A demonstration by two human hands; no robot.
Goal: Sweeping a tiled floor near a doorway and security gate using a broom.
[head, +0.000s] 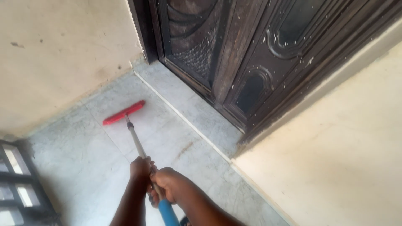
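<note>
A long-handled floor squeegee or broom has a red head point(124, 112) resting on the pale grey tiled floor point(83, 159). Its metal pole point(137, 140) runs back toward me and ends in a blue grip point(169, 213). My left hand point(140, 168) is wrapped around the pole higher up. Just behind it, my right hand point(167, 186) grips the pole above the blue part. Both forearms enter from the bottom edge.
A dark carved double door point(234, 50) stands ahead on a raised tiled step point(188, 104). Cream walls point(58, 54) flank it left and right. A dark metal-framed window or gate point(19, 184) sits at the lower left.
</note>
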